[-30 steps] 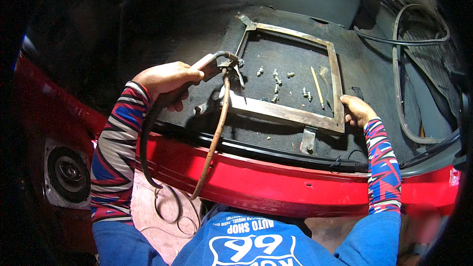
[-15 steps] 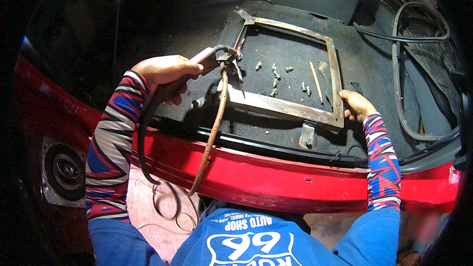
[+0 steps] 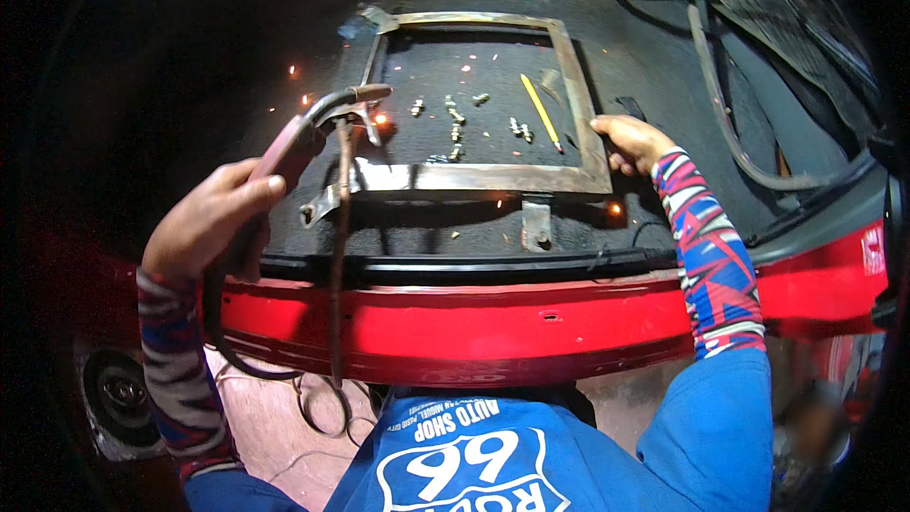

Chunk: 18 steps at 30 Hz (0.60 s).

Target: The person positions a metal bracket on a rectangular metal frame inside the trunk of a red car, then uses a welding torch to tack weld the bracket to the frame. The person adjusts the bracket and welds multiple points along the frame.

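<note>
My left hand [image 3: 213, 218] is closed round the handle of a welding torch [image 3: 289, 137], whose curved neck points right over the left side of a square metal frame [image 3: 474, 177]. Just below the torch tip, a clamp [image 3: 355, 114] with a brown cable [image 3: 339, 265] sits by the frame's near left part; its exact grip is hidden. With the fingers of my right hand [image 3: 630, 143] I grip the frame's right side near its close corner. Orange sparks [image 3: 381, 119] glow beside the clamp and around the frame. Metal tabs stick out from the frame's corners and near bar.
Several small bolts [image 3: 455, 116] and a yellow pencil [image 3: 542, 112] lie on dark carpet inside the frame. A loose rubber seal strip [image 3: 706, 66] curls at the right. The red car sill [image 3: 493, 322] runs between me and the carpet. A round speaker [image 3: 121, 389] stands lower left.
Glowing sparks have appeared around the frame, with a wisp of smoke at its far left corner. The torch has tilted, its neck now pointing right. The whole scene has shifted left in view.
</note>
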{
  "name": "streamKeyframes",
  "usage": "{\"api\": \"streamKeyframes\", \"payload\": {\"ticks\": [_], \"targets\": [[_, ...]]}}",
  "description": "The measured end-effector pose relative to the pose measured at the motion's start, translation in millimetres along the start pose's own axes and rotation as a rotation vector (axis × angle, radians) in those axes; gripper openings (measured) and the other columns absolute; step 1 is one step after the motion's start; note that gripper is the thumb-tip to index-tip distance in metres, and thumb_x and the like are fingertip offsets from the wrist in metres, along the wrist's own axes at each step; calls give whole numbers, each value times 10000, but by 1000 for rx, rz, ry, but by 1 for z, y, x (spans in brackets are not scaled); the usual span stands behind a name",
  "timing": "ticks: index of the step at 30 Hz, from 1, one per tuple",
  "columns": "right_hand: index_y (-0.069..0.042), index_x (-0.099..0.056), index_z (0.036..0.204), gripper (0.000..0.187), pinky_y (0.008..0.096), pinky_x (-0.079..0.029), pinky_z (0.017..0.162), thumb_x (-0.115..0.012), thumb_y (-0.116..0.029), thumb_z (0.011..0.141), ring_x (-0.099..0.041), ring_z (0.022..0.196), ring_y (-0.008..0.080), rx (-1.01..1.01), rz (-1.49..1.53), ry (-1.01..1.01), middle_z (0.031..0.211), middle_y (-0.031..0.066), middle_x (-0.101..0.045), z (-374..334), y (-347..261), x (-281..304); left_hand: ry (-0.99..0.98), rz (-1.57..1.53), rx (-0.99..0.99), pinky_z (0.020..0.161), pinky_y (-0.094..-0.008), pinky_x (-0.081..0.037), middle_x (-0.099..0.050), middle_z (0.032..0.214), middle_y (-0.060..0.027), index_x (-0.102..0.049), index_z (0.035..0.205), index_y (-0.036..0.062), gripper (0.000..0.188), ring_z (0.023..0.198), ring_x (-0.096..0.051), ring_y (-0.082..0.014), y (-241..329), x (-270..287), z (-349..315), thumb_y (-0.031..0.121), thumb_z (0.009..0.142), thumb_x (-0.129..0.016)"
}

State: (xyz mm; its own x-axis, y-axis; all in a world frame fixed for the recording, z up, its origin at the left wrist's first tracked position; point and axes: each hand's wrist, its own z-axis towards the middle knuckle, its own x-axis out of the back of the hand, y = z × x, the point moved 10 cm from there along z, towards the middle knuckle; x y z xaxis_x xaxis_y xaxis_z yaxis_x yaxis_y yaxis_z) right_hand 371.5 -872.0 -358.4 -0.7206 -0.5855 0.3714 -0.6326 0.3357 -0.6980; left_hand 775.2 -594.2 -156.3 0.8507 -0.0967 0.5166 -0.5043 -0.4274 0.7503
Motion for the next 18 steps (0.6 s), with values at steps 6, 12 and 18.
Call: {"api": "streamKeyframes", "payload": {"ticks": [6,12,18], "targets": [[-126,-630,1027,356,257,-272,419,-423,-413,1062,-402,478,82,-48,2,6,693,8,-600,-7,-1,-4,-135,61,-31,504,-282,-515,-605,736,-53,-566,1182,-59,378,603,-609,-117,31,-75,-31,273,1006,-604],[-131,-620,1003,335,257,-279,411,-424,-400,1046,-412,452,78,-34,27,-64,681,14,-617,0,-1,-7,-177,363,-121,536,-363,-504,-623,613,-124,-586,1138,-85,361,536,-647,-204,51,-119,-41,229,960,-612],[-117,-633,1021,357,260,-268,385,-417,-398,1052,-440,431,85,-28,3,-13,701,35,-667,1,0,-4,-192,434,-115,559,-411,-535,-630,619,-183,-585,1083,-59,330,549,-687,-282,50,-132,-37,235,936,-615]]}}
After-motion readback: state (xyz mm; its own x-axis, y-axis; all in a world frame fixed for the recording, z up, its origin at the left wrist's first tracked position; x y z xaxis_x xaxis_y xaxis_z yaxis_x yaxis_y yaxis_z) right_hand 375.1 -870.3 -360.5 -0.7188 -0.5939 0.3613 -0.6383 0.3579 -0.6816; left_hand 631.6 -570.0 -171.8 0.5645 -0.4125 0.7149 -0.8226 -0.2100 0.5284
